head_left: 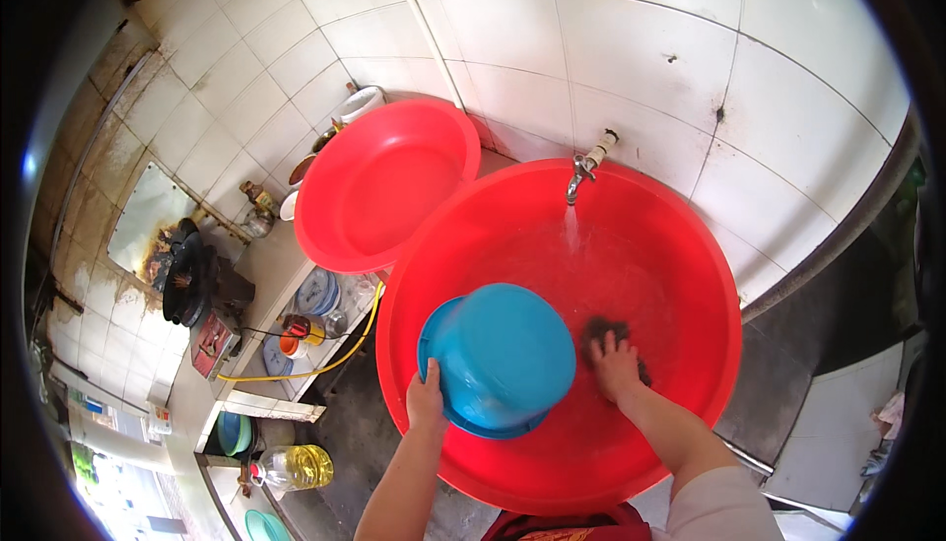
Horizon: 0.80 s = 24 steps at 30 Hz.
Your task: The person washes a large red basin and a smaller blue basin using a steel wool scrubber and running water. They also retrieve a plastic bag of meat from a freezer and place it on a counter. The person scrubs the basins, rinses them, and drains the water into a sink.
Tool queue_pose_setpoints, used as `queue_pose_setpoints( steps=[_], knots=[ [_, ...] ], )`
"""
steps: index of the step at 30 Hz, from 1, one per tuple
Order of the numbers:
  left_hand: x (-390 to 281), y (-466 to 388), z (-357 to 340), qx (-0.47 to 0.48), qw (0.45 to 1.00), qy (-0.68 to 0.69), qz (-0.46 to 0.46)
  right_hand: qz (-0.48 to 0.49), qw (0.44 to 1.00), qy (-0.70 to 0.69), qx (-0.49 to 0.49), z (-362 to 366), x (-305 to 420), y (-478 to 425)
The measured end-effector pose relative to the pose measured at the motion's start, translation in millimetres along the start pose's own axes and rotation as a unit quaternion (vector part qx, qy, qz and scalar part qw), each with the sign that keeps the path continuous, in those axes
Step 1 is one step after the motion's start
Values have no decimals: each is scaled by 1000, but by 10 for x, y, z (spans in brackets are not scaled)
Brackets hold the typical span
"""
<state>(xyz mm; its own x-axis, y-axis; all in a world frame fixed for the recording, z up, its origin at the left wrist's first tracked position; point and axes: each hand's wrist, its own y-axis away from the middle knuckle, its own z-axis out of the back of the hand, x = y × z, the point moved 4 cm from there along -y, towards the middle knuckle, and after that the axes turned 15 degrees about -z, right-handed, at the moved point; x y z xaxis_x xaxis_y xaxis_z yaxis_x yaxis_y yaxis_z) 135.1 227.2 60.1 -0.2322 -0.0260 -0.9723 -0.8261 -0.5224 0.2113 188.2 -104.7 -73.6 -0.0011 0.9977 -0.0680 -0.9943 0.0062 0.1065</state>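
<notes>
My left hand (pixel 426 397) grips the rim of a blue plastic bucket (pixel 510 349), its thumb lying along the outer side. The bucket is tilted, with its base towards me, over a large red plastic basin (pixel 414 334). In that basin, my right hand (pixel 616 367) lies with spread fingers on a dark, soft-looking clump (pixel 604 328), perhaps a cloth or scrubber. Whether the fingers grasp the clump is hard to see. A metal tap (pixel 581 171) on the wall runs a stream of water (pixel 571 229) into the basin, where shallow water stands.
A smaller red basin (pixel 384 179) rests on the counter (pixel 277 251) at the left. Further left are a gas stove (pixel 216 344) with a black wok (pixel 185 282) and a yellow hose (pixel 336 360). An oil bottle (pixel 295 467) lies low down. A tiled wall (pixel 635 46) rises behind.
</notes>
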Motion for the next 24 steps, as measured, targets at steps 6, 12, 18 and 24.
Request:
queue_pose_setpoints(
  steps=[6,12,18,24],
  knots=[
    [66,-148,-125,11,998,58,17,-188,925,-301,135,151,-466,-570],
    [-38,-194,-334,-38,998,13,37,24,880,-475,-23,1962,752,-268],
    [317,-368,-258,-27,994,81,70,232,872,-372,-219,2029,924,415],
    [209,-251,-208,-57,985,67,152,-58,984,-169,-11,692,-246,-168]
  ],
)
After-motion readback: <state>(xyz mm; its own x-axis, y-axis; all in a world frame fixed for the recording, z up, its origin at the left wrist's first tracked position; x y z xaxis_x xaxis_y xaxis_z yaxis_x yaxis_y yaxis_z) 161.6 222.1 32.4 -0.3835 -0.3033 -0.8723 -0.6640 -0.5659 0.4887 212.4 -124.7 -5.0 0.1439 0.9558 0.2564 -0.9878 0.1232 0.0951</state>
